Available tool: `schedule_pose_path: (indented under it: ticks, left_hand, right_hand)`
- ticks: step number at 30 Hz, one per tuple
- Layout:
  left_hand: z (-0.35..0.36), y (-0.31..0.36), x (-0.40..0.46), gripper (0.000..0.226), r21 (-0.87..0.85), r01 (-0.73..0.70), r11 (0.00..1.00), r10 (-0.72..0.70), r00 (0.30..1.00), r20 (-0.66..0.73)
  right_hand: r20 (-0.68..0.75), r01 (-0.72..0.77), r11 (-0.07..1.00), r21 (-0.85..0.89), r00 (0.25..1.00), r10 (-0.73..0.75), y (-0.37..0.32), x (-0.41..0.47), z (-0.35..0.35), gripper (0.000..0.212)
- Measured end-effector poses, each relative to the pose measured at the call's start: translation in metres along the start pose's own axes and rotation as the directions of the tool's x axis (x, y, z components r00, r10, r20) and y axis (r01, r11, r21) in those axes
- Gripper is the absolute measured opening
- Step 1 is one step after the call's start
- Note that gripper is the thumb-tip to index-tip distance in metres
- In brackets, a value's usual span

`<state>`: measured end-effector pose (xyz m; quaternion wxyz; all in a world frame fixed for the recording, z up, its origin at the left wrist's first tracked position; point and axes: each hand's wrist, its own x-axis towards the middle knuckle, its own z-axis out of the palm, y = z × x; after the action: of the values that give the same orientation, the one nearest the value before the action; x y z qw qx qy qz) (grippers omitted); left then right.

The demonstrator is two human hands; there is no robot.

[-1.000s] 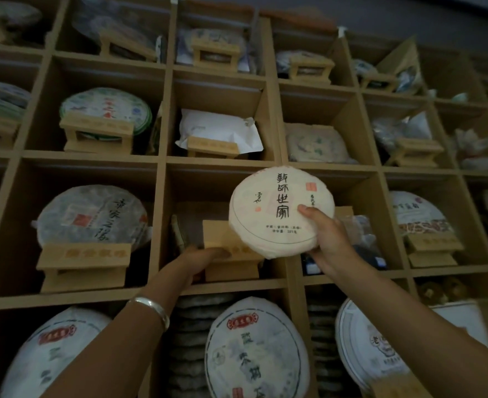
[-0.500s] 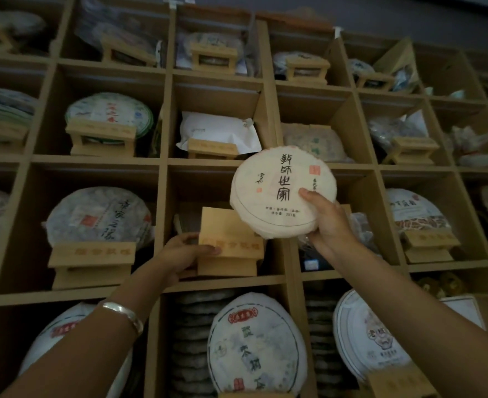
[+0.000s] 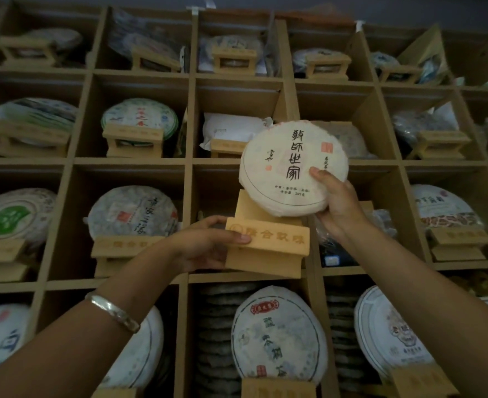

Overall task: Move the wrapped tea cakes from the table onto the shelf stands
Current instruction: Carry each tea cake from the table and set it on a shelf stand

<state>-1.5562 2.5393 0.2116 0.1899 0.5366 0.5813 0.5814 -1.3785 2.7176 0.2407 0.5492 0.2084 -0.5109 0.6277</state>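
- Pretty dim feed on my end, the whole wooden grid shelf (image 3: 188, 162) looks murky brown.
- Brightest thing is the round white paper-wrapped tea cake (image 3: 291, 168); its black lettering stays readable.
- Cubby interiors fall into deep shadow, especially the top row.
- Wide-angle bend: shelf lines bow and lean at the edges.
- Corners go soft and smeary, no glare anywhere.
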Motion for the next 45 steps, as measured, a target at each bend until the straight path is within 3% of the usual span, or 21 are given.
schedule_pose_path:
  ticks: [10, 18, 21, 24, 29, 31, 34, 38, 45]
  left_hand:
    - [0.003, -0.008, -0.023, 0.08, -0.047, -0.023, 0.999, 0.022, 1.0, -0.007]
    - [0.022, -0.014, -0.035, 0.068, -0.158, -0.078, 0.984, 0.059, 0.991, -0.118]
    - [0.03, -0.015, -0.038, 0.077, -0.23, -0.073, 0.971, 0.045, 0.991, -0.124]
    - [0.037, -0.016, -0.041, 0.085, -0.256, -0.062, 0.965, 0.026, 0.989, -0.143]
    - [0.04, -0.019, -0.048, 0.084, -0.258, -0.008, 0.966, -0.029, 0.99, -0.139]
    - [0.04, -0.021, -0.051, 0.084, -0.254, 0.004, 0.967, -0.034, 0.993, -0.113]
    - [0.043, -0.024, -0.052, 0.082, -0.246, 0.0, 0.969, -0.028, 0.994, -0.108]
    - [0.045, -0.021, -0.05, 0.077, -0.273, -0.005, 0.962, -0.024, 0.994, -0.103]
    - [0.034, -0.023, -0.047, 0.071, -0.241, -0.004, 0.971, -0.021, 0.995, -0.101]
  right_hand:
    - [0.051, 0.001, 0.994, -0.106, 0.999, 0.004, 0.009, -0.023, 0.004, 0.033]
    - [0.036, 0.032, 0.936, -0.351, 0.999, -0.02, 0.004, -0.029, 0.009, 0.046]
    - [0.013, 0.052, 0.905, -0.423, 0.999, -0.051, 0.002, -0.028, 0.009, 0.05]
    - [0.0, -0.001, 0.899, -0.437, 1.0, 0.002, 0.002, -0.028, 0.003, 0.035]
    - [0.04, -0.115, 0.751, -0.65, 0.982, 0.185, -0.015, -0.02, -0.011, 0.021]
    - [0.018, -0.126, 0.697, -0.706, 0.98, 0.196, -0.023, -0.015, -0.012, 0.028]
    - [0.032, -0.118, 0.7, -0.704, 0.98, 0.198, -0.026, -0.01, -0.01, 0.036]
    - [0.042, -0.084, 0.733, -0.675, 0.988, 0.152, -0.019, -0.008, -0.005, 0.028]
    - [-0.017, -0.118, 0.699, -0.705, 0.989, 0.149, -0.006, -0.004, 0.004, 0.027]
